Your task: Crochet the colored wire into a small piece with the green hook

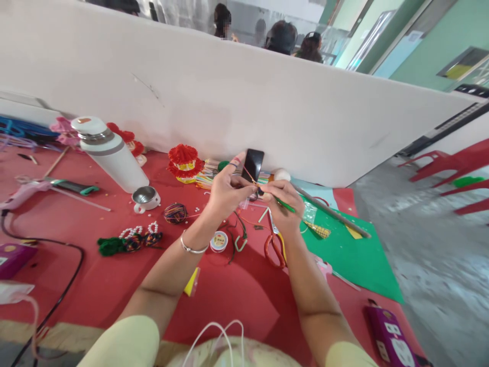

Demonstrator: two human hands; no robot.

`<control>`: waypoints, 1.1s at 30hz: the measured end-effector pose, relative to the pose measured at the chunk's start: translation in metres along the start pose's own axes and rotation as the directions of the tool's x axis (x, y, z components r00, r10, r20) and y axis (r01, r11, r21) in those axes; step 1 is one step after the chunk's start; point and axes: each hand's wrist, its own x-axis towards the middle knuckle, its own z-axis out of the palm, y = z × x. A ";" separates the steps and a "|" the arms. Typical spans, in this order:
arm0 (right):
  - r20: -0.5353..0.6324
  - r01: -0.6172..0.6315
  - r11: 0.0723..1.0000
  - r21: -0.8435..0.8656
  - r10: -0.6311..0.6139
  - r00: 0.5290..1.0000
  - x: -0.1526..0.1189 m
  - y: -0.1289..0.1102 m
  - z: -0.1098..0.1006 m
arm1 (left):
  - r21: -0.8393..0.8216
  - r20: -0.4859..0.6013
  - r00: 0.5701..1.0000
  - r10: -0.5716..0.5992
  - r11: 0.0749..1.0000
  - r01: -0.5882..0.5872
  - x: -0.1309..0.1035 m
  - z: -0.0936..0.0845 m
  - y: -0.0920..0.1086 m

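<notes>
My left hand [229, 189] is raised over the table with its index finger up and a strand of yarn over it. Its thumb and fingers pinch a small dark piece of yarn work [260, 191]. Close against it, my right hand [286, 204] is closed around a green crochet hook [284, 205] whose tip is at the yarn work. From a multicoloured yarn ball [175, 213] on the left, a strand runs towards my left hand. Exactly how the loops sit between the fingertips is too small to make out.
A white bottle [114, 155] and a metal cup [145, 198] stand at left. Red-handled scissors [275, 250] and a round tub [219, 241] lie below my hands. A phone [252, 164] leans on the white partition [229, 97]. Glue guns lie at both sides.
</notes>
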 end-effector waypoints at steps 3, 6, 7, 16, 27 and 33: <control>-0.068 0.119 0.956 -0.267 -0.142 0.988 -0.003 -0.005 0.006 | 0.072 -0.129 0.988 0.083 0.995 -0.075 -0.006 0.013 -0.004; -0.112 0.188 0.917 -0.352 -0.241 0.964 -0.009 -0.007 0.013 | -0.068 -0.105 0.994 0.029 0.997 -0.036 -0.011 0.024 -0.007; -0.128 0.188 0.918 -0.349 -0.245 0.961 -0.011 -0.008 0.014 | -0.120 -0.088 0.996 0.004 0.993 -0.015 -0.011 0.025 -0.007; -0.153 -0.057 0.974 0.218 0.092 0.984 -0.009 0.013 0.010 | -0.316 0.097 0.970 -0.221 0.918 0.241 -0.005 0.009 0.005; 0.068 -0.251 0.898 0.361 0.243 0.968 0.003 0.017 -0.017 | -0.190 0.122 0.972 -0.201 0.957 0.221 0.002 -0.004 0.009; 0.212 -0.224 0.921 0.319 0.161 0.964 0.012 0.008 -0.034 | -0.094 0.159 0.970 -0.185 0.975 0.202 0.002 -0.008 0.013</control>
